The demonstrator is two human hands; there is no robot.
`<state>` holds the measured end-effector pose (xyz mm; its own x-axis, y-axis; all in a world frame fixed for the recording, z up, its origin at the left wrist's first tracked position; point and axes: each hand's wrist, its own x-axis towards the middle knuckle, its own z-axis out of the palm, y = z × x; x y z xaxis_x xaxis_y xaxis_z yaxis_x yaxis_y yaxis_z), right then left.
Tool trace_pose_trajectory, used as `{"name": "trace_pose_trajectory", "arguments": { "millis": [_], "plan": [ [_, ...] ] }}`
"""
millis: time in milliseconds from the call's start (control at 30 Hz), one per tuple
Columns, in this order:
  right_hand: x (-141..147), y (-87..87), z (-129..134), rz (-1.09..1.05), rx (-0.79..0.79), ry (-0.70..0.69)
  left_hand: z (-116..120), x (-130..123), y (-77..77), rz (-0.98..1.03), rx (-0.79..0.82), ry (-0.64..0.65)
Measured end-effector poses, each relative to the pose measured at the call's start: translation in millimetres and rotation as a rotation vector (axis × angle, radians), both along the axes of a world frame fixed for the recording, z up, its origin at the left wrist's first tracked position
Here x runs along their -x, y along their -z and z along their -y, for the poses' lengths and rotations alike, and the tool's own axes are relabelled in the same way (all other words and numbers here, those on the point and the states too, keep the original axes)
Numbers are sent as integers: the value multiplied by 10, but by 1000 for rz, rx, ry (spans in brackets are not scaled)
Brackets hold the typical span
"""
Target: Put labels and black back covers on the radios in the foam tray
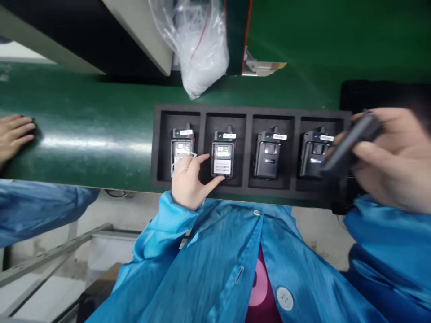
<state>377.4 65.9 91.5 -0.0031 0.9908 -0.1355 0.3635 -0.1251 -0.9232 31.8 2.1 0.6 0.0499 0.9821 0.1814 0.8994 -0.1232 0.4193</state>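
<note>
While the right hand (399, 163) grips a dark part (352, 142) over the right end of the tray (250, 148), the left hand (189, 186) spreads thumb and forefinger beside a labelled device (222, 157); whether it holds anything, I can't tell. I judge this carrying; the next move needs steady aim.

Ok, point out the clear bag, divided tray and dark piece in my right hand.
Clear bag (204, 63), head view: bulging lower part.
Divided tray (248, 152), head view: middle divider.
Dark piece (350, 141), head view: around its middle.
</note>
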Motion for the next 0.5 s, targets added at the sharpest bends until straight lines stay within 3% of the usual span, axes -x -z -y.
{"name": "trace_pose_trajectory", "arguments": {
  "millis": [100, 233, 333, 500],
  "plan": [
    [688, 147, -91, -193, -50, -158, 58, -30, 2, -31, 46, 9],
    [1327, 344, -136, -89, -13, -344, 73, -66, -11, -30, 99, 11],
    [1538, 491, -143, 17, -35, -415, 65, -83, -12, -4, 119, -7],
    [1653, 653, -136, 149, -69, -439, 57, -102, 1, 18, 128, -19]
  ]
}}
